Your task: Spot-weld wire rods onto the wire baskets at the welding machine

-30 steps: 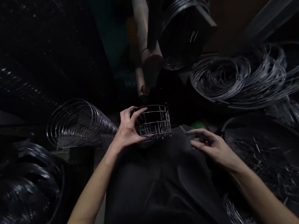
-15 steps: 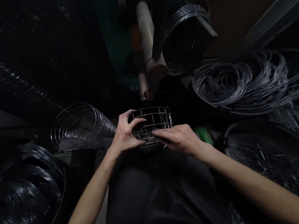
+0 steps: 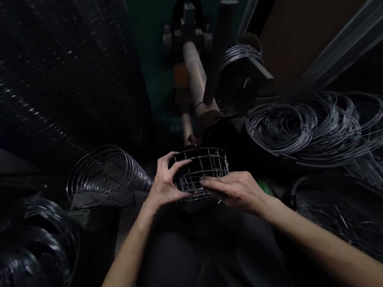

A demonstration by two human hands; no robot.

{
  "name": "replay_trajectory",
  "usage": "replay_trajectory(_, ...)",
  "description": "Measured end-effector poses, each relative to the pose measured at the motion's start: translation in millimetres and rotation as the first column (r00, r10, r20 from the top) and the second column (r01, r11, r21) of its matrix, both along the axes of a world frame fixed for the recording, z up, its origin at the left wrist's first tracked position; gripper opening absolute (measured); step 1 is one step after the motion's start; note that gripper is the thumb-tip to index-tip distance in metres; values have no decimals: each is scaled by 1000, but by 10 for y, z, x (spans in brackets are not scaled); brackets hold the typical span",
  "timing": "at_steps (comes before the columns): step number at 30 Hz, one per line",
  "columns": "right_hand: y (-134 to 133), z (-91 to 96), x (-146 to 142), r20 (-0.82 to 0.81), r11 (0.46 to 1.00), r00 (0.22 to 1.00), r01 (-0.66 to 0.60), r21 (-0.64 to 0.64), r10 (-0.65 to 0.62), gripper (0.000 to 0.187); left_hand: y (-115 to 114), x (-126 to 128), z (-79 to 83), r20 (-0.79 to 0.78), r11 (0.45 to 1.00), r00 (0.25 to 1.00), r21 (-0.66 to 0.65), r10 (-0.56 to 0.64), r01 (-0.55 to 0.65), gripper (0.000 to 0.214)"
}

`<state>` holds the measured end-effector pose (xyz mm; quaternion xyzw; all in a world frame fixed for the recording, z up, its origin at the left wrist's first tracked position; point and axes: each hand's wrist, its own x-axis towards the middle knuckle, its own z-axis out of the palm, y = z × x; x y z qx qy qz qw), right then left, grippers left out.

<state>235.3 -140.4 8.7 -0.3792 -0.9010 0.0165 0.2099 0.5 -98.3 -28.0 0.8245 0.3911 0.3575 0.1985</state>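
Note:
A round wire basket [image 3: 212, 163] is held in front of the machine's lower electrode-like rod. Its left side is gripped by my left hand [image 3: 164, 181], with the thumb low and the fingers curled over the upper ring. My right hand [image 3: 236, 189] is closed at the basket's near right side, its fingertips against the lower wires. From under those fingers pokes the pale tip of a short wire [image 3: 219, 201]; most of it is hidden by the hand.
Ahead stands a green machine with a thick metal cylinder [image 3: 198, 77] and a thinner rod [image 3: 187, 125] above the basket. Wire rings [image 3: 106, 175] stand at left, with more coils [image 3: 26, 269] lower. Wire hoops [image 3: 289, 126] and a tub of short wires [image 3: 348, 225] lie at right.
The view has tilted up, so the machine, hands and basket sit lower in the picture. Both hands keep their hold on the basket and wire.

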Motion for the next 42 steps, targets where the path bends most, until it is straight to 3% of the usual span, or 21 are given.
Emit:
replay_trajectory(14,283,80,-36,38,987,997,59,152,-65,22,325,22,79,-23,999,1000,-38,13,-14,83)
replay_trajectory(23,253,106,-60,47,992,991,127,5,-127,26,349,1,153,-19,994,1000,-111,-3,1,82)
replay_trajectory(30,508,90,-125,-15,966,966,257,-24,-257,24,665,21,152,-19,983,999,-176,43,-45,84)
replay_trajectory(36,415,33,-139,-224,921,896,389,-17,-383,18,705,21,102,26,985,998,-164,51,-46,82)
replay_trajectory(42,505,49,-156,-382,883,797,439,-164,-467,11,804,42,158,6,980,998,-193,57,-55,83)
